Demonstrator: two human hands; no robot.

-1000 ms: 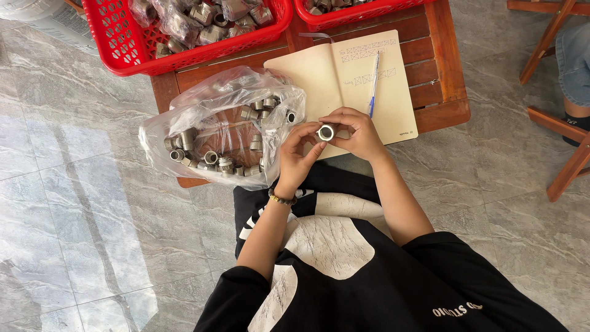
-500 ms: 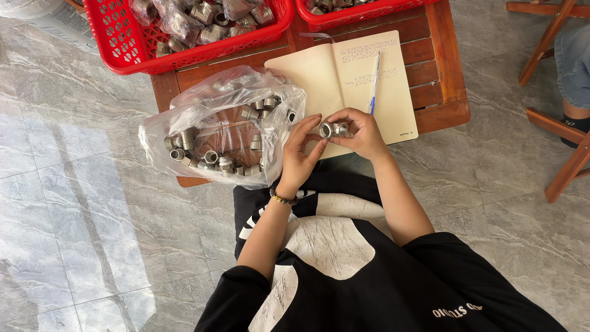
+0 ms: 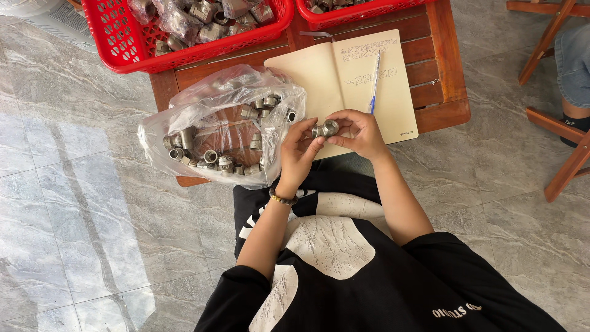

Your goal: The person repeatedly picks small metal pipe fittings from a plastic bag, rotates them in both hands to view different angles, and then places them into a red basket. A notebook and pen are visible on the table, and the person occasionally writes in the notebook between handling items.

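Turned since a second ago: small metal fitting (image 3: 325,129), then end-on with its round bore facing up, now lying sideways between both hands. Hands otherwise in much the same spot, above the near edge of the worktop (image 3: 442,114), over the lower edge of an open notebook (image 3: 344,80).

Left hand (image 3: 298,154) pinching the fitting from the left, fingers closed on it; right hand (image 3: 362,132) closed on it from the right. Seemingly two threaded pieces joined or being joined, though too small to tell for sure.

Just left of the hands, clear plastic bag (image 3: 215,132) lying open on the worktop, with a good many grey fittings inside. Blue pen (image 3: 373,92) resting on the right notebook page, rows of small tally marks above it. Far side: red basket (image 3: 184,37) heaped with more fittings, some bagged, and a second red basket (image 3: 362,7) only partly in view.

Judging by the tally rows and what remains in the bag: some pieces handled, many left.
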